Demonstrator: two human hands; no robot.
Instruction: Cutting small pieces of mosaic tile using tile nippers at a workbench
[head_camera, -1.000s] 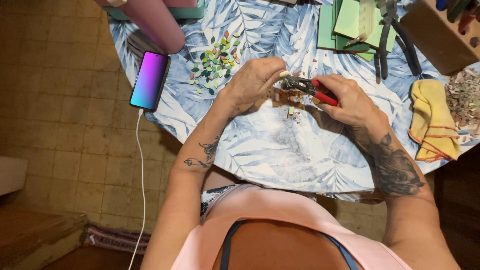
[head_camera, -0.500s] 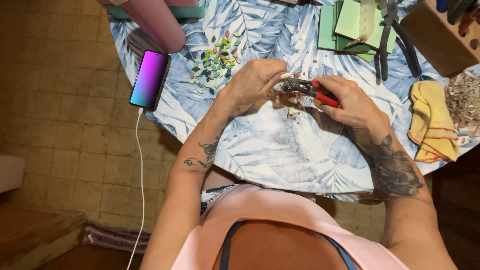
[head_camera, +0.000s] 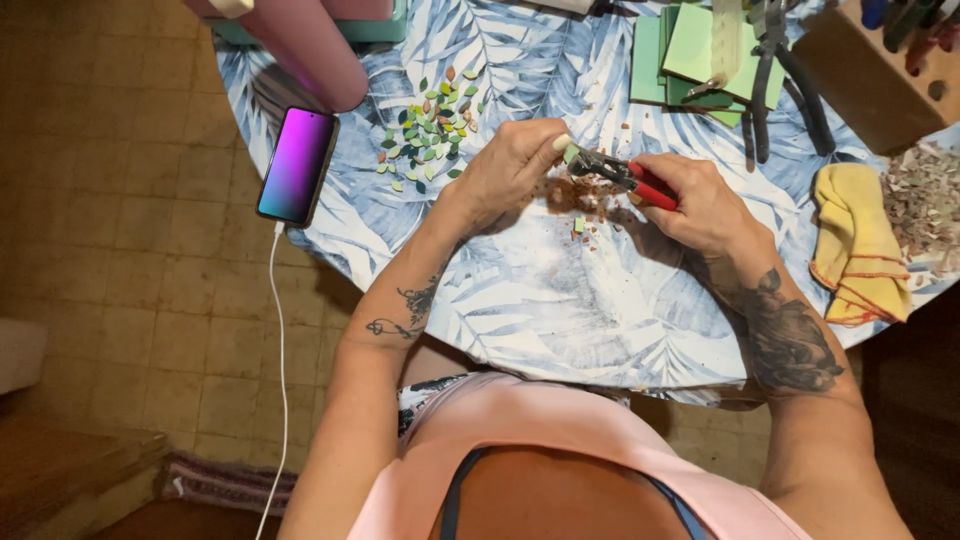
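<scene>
**Nippers on a small green tile, mid-table**

Near edge of the table (head_camera: 560, 330): bare leaf-print cloth. The person's forearms reached out over it.

Centre: left hand (head_camera: 505, 170) pinched a small pale-green tile (head_camera: 570, 152) between thumb and fingertips. Right hand (head_camera: 705, 200) was closed round the red grips of the nippers (head_camera: 615, 172). The tool's long axis ran roughly left to right, head pointing left at the tile. The head sat touching or just beside the tile; could not tell if the jaws had closed on it. The tile lay left of the right hand, and the left hand was the nearer one to it. Chips and dust (head_camera: 580, 200) lay on the cloth just under both hands.

Left edge: a phone (head_camera: 297, 165) with a lit purple screen, cable hanging off the table.

Farther, left of centre: a loose scatter of leaf-shaped pieces (head_camera: 430, 130), green and brown.

Right edge: a yellow cloth (head_camera: 855, 240), a heap of pale offcuts (head_camera: 925, 205) beyond it.

Far edge: stacked green tiles (head_camera: 690, 50), dark pliers (head_camera: 775, 80), a wooden block (head_camera: 865, 70) holding tools, and a pink cylinder (head_camera: 305, 45).
</scene>
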